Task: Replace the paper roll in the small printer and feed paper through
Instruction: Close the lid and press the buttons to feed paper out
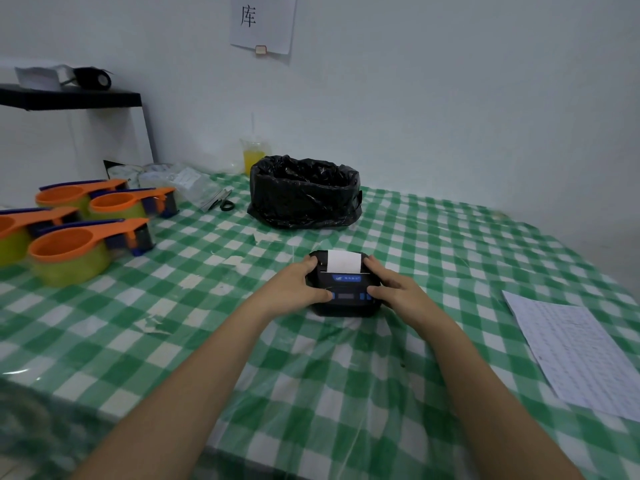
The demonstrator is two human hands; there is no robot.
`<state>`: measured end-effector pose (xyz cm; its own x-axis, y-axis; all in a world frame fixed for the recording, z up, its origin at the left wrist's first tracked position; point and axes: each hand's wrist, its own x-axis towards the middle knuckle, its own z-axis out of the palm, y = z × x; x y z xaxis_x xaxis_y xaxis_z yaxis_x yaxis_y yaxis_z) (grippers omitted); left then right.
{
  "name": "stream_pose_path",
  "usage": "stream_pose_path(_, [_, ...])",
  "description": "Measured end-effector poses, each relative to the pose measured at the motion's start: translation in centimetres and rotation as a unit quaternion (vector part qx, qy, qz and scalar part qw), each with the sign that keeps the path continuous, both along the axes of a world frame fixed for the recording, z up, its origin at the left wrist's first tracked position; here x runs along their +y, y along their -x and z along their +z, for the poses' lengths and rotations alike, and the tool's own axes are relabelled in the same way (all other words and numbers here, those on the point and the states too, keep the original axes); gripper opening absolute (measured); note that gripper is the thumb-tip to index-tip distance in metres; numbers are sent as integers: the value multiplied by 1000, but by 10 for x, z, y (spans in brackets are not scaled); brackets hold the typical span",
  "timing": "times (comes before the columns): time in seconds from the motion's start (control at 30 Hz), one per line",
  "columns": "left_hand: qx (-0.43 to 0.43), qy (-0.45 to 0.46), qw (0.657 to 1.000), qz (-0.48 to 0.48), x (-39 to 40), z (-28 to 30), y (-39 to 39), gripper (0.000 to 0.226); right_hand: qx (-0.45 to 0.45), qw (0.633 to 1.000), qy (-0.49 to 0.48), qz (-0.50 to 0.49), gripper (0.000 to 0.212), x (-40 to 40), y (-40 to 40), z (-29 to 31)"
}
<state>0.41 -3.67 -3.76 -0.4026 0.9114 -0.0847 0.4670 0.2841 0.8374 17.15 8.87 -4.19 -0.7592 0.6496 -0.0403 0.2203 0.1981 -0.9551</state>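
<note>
Portable printer (343, 289): both sides gripped | left hand (294, 287), right hand (394, 289) steady it | paper strip (343, 261) protrudes from slot, beyond thumbs

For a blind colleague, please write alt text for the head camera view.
Both hands, left hand and right hand, grip a small black printer on a green checked tablecloth, white paper sticking out of its top. Orange tape dispensers stand left, a black bag behind.
</note>
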Motion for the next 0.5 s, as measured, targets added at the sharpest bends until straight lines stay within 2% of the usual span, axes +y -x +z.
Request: stream_pose_path(0.5, [4,-4,1000,4,2,-3,2,90,2,1000,-1,-3,57,-2,-1,0])
